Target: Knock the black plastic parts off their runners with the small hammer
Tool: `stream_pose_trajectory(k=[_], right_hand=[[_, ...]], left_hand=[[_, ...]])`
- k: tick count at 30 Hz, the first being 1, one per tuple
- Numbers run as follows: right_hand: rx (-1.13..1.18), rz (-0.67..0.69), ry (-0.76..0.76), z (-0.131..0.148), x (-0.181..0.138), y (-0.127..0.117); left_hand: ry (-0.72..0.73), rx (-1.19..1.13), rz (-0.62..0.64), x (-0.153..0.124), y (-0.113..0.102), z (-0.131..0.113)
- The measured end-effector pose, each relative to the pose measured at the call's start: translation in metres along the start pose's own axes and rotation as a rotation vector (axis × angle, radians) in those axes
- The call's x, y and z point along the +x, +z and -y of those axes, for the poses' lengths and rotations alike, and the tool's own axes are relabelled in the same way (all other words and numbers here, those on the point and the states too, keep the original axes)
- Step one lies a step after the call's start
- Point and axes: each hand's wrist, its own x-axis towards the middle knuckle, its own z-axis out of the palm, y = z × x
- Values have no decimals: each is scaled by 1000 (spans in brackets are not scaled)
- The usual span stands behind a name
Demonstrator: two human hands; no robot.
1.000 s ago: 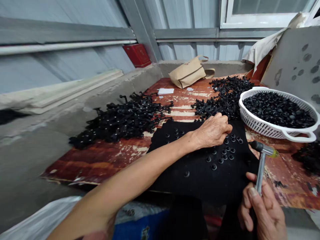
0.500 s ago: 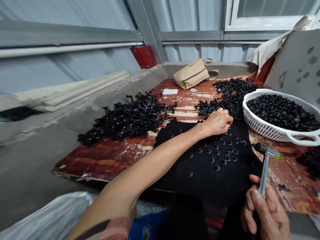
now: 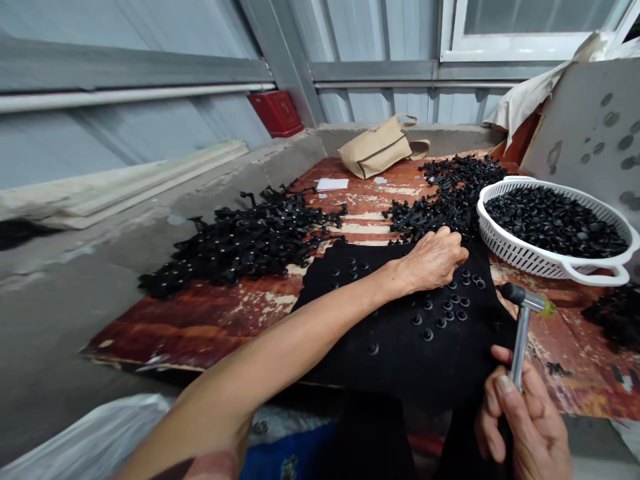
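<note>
My right hand (image 3: 525, 417) grips the metal handle of a small mallet (image 3: 520, 340), head up, with one black face and one yellow face. Stretched across the black cloth (image 3: 360, 373), my left hand (image 3: 436, 259) is closed, fingertips bent down at the cloth's far right part. What those fingers pinch, if anything, is hidden. Several small round black discs with raised centres (image 3: 447, 315) lie scattered on the cloth, some covered by my forearm. Just beyond my left hand spreads a pile of small black plastic parts (image 3: 450, 200).
A white slotted basket (image 3: 545, 263) of black discs stands on the right of the worn red-brown table (image 3: 200, 333). Another heap of black parts (image 3: 250, 233) lies left. A beige bag (image 3: 377, 150) and white paper (image 3: 333, 184) sit toward the back, near the wall.
My left hand has come slightly nearer over the cloth, still closed. The mallet stays in my right hand. The whole view has shifted a little.
</note>
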Motion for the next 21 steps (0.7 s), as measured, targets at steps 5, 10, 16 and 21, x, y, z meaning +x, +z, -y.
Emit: stream_pose_trajectory(k=[5,10,16,21], right_hand=[[-2,-2,12,-1,0,-1],[-3,-26,18,-3,0,0],[-5,-23,15,-4,-1,1],[-6,-10,9,-2,-1,1]], left_hand=[[7,-27,-3,-1,-5,-3],[83,-54,-3,7,-7,-16],[169,46,-34,17,1,-25],[176,48,-58,22,8,-24]])
